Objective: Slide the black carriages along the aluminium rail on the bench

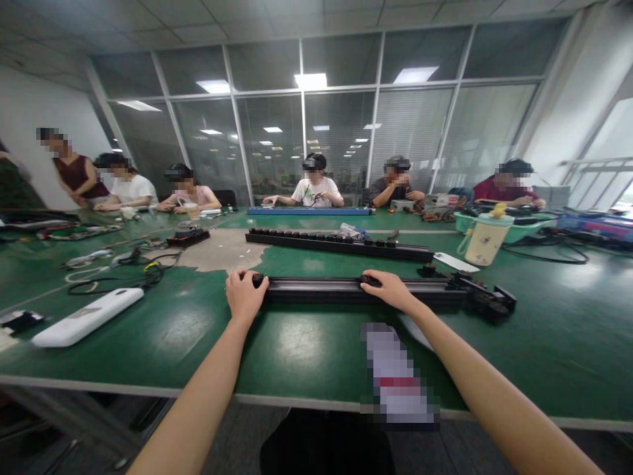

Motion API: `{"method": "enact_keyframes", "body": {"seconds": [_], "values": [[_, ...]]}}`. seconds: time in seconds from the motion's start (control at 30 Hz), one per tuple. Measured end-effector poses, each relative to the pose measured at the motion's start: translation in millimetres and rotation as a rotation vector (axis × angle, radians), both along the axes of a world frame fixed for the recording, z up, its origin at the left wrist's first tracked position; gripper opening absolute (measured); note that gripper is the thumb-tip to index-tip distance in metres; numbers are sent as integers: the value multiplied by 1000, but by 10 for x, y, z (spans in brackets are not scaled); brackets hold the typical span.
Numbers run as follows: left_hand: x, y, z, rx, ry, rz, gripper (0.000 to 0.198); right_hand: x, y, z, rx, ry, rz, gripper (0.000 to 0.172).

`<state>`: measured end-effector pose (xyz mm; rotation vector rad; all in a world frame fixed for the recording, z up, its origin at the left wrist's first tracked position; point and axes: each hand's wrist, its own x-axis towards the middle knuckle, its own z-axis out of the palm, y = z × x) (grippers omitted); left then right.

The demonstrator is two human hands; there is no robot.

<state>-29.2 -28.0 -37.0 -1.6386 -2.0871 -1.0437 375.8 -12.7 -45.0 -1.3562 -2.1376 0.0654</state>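
Note:
In front of me a long black metal rail (311, 290) with an open grey channel lies across the table. My left hand (244, 293) is closed round its left end, where a dark piece (258, 281) shows by the thumb. On top of the rail, right of its middle, my right hand (388, 289) is closed on a small black block (366, 280), partly hidden by the fingers. More black parts (487, 298) are bunched at the rail's right end. Behind lies a similar long black strip (316, 243) bearing a row of several black blocks.
On the green table (297, 343), a long white device (91, 316) and cables (113, 277) lie left. At right stand a cream tumbler (487, 241) and a green basket (529, 229). A blurred packet (395, 376) lies near the front edge. Several people sit across, near a blue bar (309, 211).

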Motion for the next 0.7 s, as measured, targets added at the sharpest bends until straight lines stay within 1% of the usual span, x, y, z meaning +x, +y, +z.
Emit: {"method": "enact_keyframes", "body": {"seconds": [0.1,0.23,0.4,0.53,0.7], "values": [[2,-3,4,-2,4,2,39,-6,-14,-22,81,-39,-40,36],[3,-6,8,-5,4,1,39,-96,-80,-21,157,-96,-188,36],[10,-10,12,-3,-1,1,39,-245,-146,16,91,-122,-266,30],[14,-13,14,0,-6,0,38,-265,-138,22,43,-60,-279,34],[14,-14,15,-1,-11,1,36,-246,-105,-4,38,-12,-269,32]]}}
